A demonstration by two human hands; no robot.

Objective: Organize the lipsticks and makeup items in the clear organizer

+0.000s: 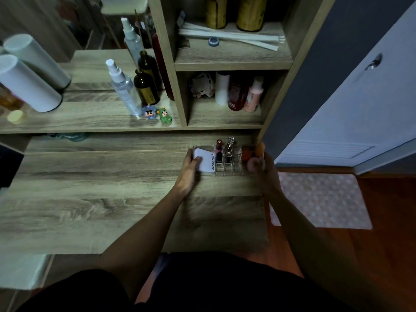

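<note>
The wood-grain table (94, 194) runs across the view, with a raised back ledge and a shelf unit (234, 64) standing at its right rear. My two bare forearms reach forward over the table toward its far right corner.

The clear organizer (227, 167) sits at that corner, close to the right edge, just below the shelf unit. My left hand (189, 167) is at its left end, fingers (198, 159) curled against a white packet (206, 159) printed "4U2skin" that lies in the left compartment; the hand is gripping at the packet and the organizer's left wall, though I cannot tell which it bears on. My right hand (262, 167) is at the right end, fingers closed around a pink-orange sponge (251, 164); a second orange sponge (260, 147) shows just above it. The picture is blurred here, so the exact contact with the organizer's right wall is unclear.

Between my hands, two lipsticks stand upright in the small slots: a dark red lipstick (219, 149) beside the packet, and a silver-capped lipstick (229, 147) just right of it. The remaining slots look empty.

On the ledge behind: two spray bottles (123, 86), brown glass bottles (146, 86) and two small cartoon figurines (157, 114).
</note>
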